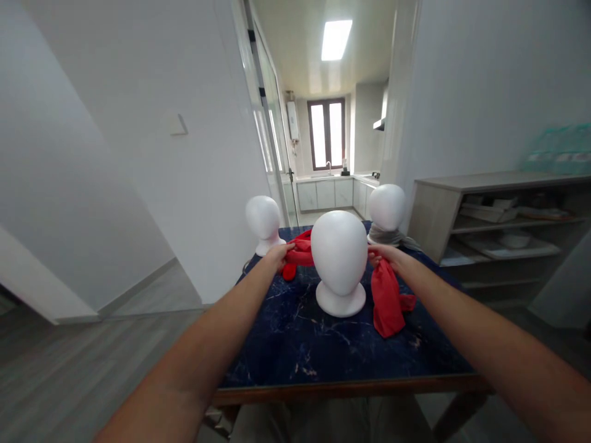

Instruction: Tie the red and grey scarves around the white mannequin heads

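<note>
A white mannequin head [340, 255] stands upright near the middle of the table. Behind it runs a red scarf [302, 251], partly hidden by the head. To the head's left, my left hand [279, 255] is closed on one stretch of the scarf. On the other side my right hand [384, 253] grips it too, and a loose end hangs from there down to the tabletop. A small red piece [289, 272] shows just below my left hand; I cannot tell whether it belongs to the scarf.
A second white mannequin head [263, 218] stands at the back left of the dark blue marbled table [286, 344]. At the back right, a third mannequin head [386, 206] has a grey scarf [386, 235] round its neck. A wooden shelf unit [455, 209] stands at the right.
</note>
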`<state>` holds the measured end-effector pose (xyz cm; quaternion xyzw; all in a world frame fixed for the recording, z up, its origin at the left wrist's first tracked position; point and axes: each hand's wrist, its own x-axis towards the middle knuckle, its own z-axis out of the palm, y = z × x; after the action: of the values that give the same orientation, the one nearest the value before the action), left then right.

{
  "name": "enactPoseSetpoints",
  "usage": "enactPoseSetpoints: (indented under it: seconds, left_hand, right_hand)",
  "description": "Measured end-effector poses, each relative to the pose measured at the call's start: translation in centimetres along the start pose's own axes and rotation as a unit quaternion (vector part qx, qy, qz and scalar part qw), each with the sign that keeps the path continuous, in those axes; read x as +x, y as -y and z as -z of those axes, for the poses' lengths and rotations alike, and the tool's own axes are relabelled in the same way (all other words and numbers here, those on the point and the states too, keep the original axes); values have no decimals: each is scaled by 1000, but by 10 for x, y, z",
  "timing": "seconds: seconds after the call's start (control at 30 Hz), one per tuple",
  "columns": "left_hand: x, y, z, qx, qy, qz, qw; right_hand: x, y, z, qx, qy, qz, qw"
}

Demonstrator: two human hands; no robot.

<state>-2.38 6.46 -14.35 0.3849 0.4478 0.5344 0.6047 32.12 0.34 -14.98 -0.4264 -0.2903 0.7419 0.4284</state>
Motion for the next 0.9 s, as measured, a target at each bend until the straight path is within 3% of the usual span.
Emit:
enactPoseSetpoints:
  seconds: [0.1,0.2,0.33,0.4,0.5,0.7,0.9]
  left_hand:
    - [-34,38,20,-4,-25,43,999]
    - [-75,66,27,-60,-21,49,997]
    - [-120,90,14,-174,49,101,978]
    - [-133,98,3,-209,90,132,965]
    - [-143,110,-15,-224,108,147,957]
    - [-151,137,-43,-141,87,57,985]
    - [-156,146,-48,-66,118,-64,989]
  right_hand:
    - [-12,-46,3,8,-2,-20,1000]
    - [-23,-82,-7,42,-19,-1,999]
    - [-28,-107,-26,62,-35,36,997]
    - [-28,-112,-33,57,-63,55,995]
    - [-28,-117,-42,38,-118,91,988]
    - [-22,-128,-56,23,-145,166,975]
    - [-38,-133,-65,-21,-142,220,965]
